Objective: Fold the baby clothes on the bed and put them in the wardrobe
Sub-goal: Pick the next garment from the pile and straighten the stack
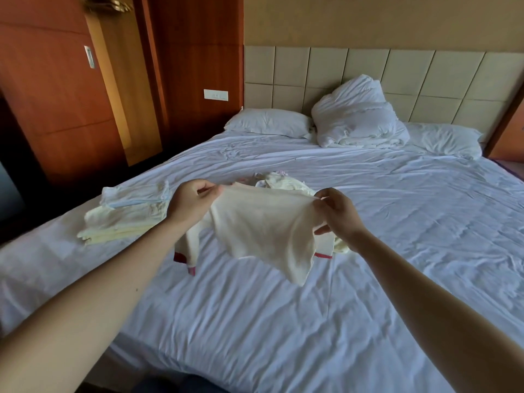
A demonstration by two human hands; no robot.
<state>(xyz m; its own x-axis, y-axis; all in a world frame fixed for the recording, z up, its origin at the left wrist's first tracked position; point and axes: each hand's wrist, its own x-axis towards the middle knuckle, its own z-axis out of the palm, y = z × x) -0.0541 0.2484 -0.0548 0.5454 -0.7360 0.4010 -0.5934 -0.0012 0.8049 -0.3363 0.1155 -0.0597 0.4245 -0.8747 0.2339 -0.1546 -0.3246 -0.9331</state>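
Holding a cream baby garment (263, 228) up above the white sheet of the bed (255, 321) — pinched at one upper corner by the left hand (192, 199), thumb and fingers curled onto the cloth, and gripped the same way at the other upper corner by the right hand (337, 214). Stretched along the top edge between the two hands, drooping to a loose point below. Behind it, hanging lower, red-trimmed ends (183, 258) of the same piece or another — cannot tell which. On the bed just left of the left forearm, a folded stack (124, 219) of pale yellow and white clothes, neatly layered. Beyond the hands, near mid-bed, a small unfolded heap (283, 182) of pale clothes. At the far end, against the tiled headboard (397, 72), white pillows (269, 121) with a bunched white duvet (357, 123) between them. Left of the bed, orange-brown wooden panels (56, 95).
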